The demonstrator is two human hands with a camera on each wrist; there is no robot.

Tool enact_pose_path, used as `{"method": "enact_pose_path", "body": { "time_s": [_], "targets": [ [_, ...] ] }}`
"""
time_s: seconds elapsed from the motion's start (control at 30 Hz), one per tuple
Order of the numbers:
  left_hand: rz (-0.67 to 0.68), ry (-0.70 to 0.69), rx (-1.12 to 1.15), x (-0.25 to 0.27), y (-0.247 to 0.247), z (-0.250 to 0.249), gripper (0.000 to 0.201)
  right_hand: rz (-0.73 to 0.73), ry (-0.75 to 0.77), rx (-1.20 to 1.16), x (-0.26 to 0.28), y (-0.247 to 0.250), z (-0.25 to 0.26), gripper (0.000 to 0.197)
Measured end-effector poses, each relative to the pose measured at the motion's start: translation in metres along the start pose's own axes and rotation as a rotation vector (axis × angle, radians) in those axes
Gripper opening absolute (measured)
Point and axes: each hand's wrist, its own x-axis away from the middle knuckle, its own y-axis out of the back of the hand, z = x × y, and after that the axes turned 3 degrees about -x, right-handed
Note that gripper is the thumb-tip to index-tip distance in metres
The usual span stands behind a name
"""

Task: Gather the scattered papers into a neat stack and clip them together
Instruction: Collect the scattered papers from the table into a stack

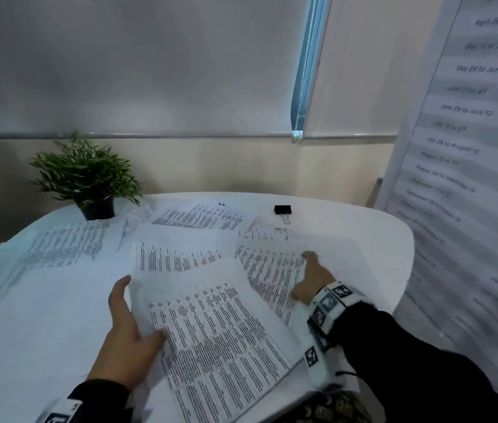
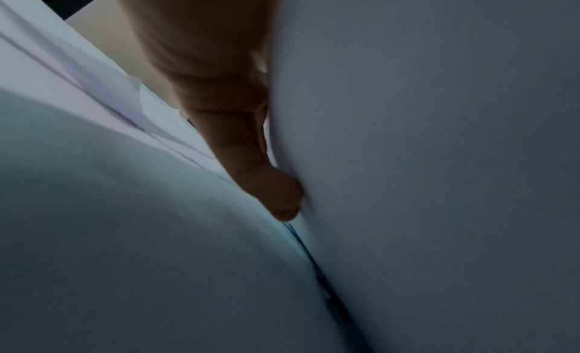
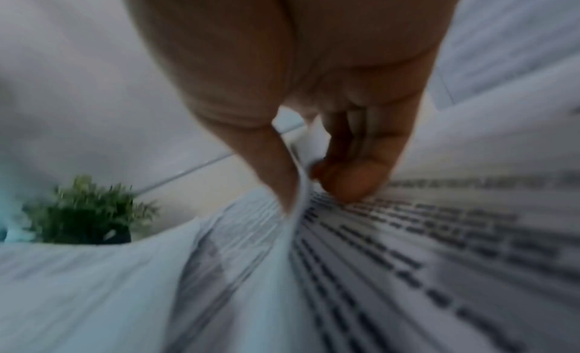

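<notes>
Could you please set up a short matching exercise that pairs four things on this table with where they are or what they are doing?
Things:
1. binder clip
2. potted plant
3. left hand
4. right hand

Places or states:
A. far left of the table
B. grips the near papers by their left edge
C. pinches a printed sheet on the right
D. lies untouched at the far edge

Pairs: 1-D, 2-A, 3-B, 4-C

Printed papers (image 1: 211,325) scattered, overlapping on table; black binder clip (image 1: 283,210) far edge, apart.
</notes>
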Motion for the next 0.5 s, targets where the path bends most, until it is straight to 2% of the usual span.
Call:
{"method": "enact_pose_path", "body": {
  "time_s": [0.07,0.17,0.2,0.23,0.3,0.37,0.43,0.5],
  "targets": [
    [-0.047,-0.054,-0.054,-0.002,0.005,0.002,0.075,-0.246,0.108,-0.221,0.003,0.019,-0.002,0.070],
    [-0.017,-0.121,-0.158,-0.006,0.010,0.006,0.060,-0.778,0.357,-0.484,0.011,0.063,-0.003,0.053],
    [-0.007,-0.108,-0.161,-0.007,0.010,0.007,0.058,-0.866,0.424,-0.561,0.015,0.077,-0.001,0.045],
    [0.000,-0.096,-0.157,-0.007,0.010,0.007,0.054,-0.883,0.468,-0.636,0.019,0.088,0.003,0.038],
    [0.019,-0.066,-0.118,-0.007,0.008,0.005,0.047,-0.808,0.547,-0.713,0.023,0.096,0.011,0.032],
    [0.045,-0.056,-0.048,-0.005,0.005,0.004,0.041,-0.678,0.621,-0.651,0.028,0.085,0.020,0.035],
    [0.020,-0.010,0.093,-0.006,0.000,-0.002,0.025,-0.468,0.658,-0.476,0.034,0.056,0.025,0.037],
    [0.013,0.113,0.290,-0.005,-0.005,-0.011,0.029,-0.223,0.646,-0.332,0.041,0.023,0.028,0.031]
  ]
}}
